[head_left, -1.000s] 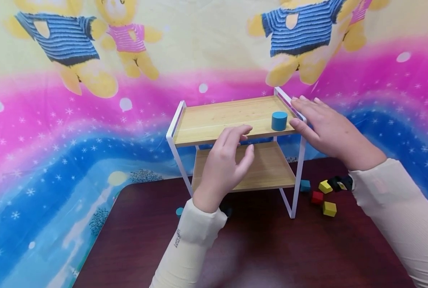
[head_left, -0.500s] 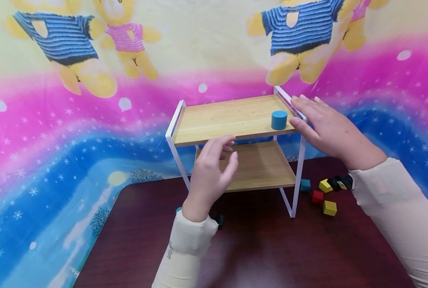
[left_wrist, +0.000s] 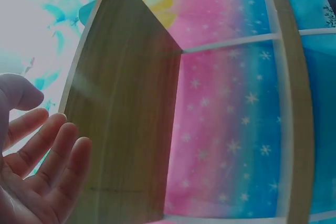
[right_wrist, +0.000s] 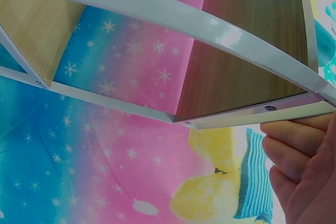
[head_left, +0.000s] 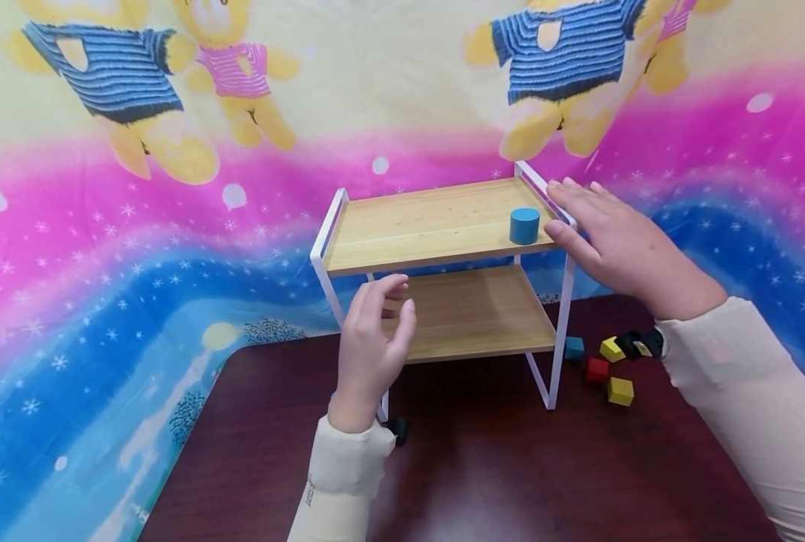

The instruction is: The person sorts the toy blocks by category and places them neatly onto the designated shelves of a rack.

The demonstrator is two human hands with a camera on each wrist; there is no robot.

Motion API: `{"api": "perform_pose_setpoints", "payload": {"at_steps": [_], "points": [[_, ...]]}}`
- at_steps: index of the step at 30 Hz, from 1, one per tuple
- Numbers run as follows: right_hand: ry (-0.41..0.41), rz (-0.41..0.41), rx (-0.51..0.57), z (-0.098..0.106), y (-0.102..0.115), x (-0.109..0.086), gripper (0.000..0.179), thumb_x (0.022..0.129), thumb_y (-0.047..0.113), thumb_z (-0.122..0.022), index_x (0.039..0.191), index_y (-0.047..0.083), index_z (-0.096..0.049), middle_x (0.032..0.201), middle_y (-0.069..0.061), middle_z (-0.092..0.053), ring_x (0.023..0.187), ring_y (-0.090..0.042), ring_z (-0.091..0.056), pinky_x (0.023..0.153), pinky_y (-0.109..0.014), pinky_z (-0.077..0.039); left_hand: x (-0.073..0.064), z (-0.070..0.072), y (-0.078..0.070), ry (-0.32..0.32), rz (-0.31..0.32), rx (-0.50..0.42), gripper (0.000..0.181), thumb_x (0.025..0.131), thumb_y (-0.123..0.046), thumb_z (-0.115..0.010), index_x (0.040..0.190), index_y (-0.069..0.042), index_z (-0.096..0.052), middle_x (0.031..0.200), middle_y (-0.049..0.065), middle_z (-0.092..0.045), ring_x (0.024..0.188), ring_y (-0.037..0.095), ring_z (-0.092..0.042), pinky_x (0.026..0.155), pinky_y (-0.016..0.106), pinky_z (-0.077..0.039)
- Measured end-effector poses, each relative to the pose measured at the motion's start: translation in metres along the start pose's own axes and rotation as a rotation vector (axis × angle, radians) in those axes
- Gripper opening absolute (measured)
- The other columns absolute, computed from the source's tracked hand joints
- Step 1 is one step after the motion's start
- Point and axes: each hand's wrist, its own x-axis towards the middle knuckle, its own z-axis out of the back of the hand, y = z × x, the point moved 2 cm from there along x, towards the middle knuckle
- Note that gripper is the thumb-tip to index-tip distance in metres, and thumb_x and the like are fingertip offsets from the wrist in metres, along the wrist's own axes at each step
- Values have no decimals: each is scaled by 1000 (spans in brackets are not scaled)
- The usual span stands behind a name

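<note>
A two-tier wooden shelf (head_left: 423,222) with a white metal frame stands on the dark table. On its top board, near the right front corner, sits a blue cylinder block (head_left: 524,227), upright. My right hand (head_left: 626,245) rests at the right white rail, fingers straight and thumb close to the cylinder without clearly holding anything. In the right wrist view its fingers (right_wrist: 294,140) lie against the rail's outer side. My left hand (head_left: 374,346) hovers in front of the shelf's left side, fingers loosely bent, holding nothing. The left wrist view shows that palm (left_wrist: 31,192) below the top board's front edge.
To the shelf's right lie a teal block (head_left: 574,348), a red block (head_left: 596,369) and two yellow cubes (head_left: 621,391). A patterned cloth (head_left: 172,248) with printed bears hangs behind the dark red-brown table (head_left: 484,482).
My left hand has drawn left and down, away from the top board's front edge. The right hand and the blue cylinder block stay in place.
</note>
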Motion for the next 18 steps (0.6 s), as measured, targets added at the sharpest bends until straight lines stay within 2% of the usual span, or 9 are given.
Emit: {"api": "perform_pose_setpoints", "payload": {"at_steps": [7, 12, 16, 18], "points": [[-3, 10, 9, 0, -1, -2, 71, 105, 49, -45, 163, 15, -23, 165, -19, -24, 153, -41, -16, 113, -72, -23, -14, 1, 8, -49, 51, -41, 28, 97, -8, -65, 124, -3, -64, 109, 11, -67, 101, 22, -66, 76, 39, -62], [-6, 7, 14, -2, 0, -3, 71, 105, 50, -45, 163, 16, -22, 166, -18, -23, 153, -42, -16, 111, -73, -24, -21, 4, 13, -109, 47, -53, 26, 95, -5, -65, 121, -2, -65, 107, 11, -68, 99, 23, -66, 71, 42, -62], [-12, 4, 15, -1, 0, -2, 70, 105, 50, -44, 163, 17, -22, 166, -17, -23, 153, -42, -16, 110, -74, -25, -26, 9, 19, -159, 27, -52, 23, 94, -5, -65, 117, -1, -67, 104, 12, -69, 96, 23, -66, 69, 39, -62], [-16, 3, 14, 0, 0, -2, 70, 105, 50, -44, 163, 17, -22, 166, -17, -23, 153, -42, -17, 109, -75, -26, -28, 12, 22, -171, 33, -50, 23, 94, -6, -64, 116, -1, -67, 103, 11, -69, 95, 23, -66, 71, 33, -61]]}}
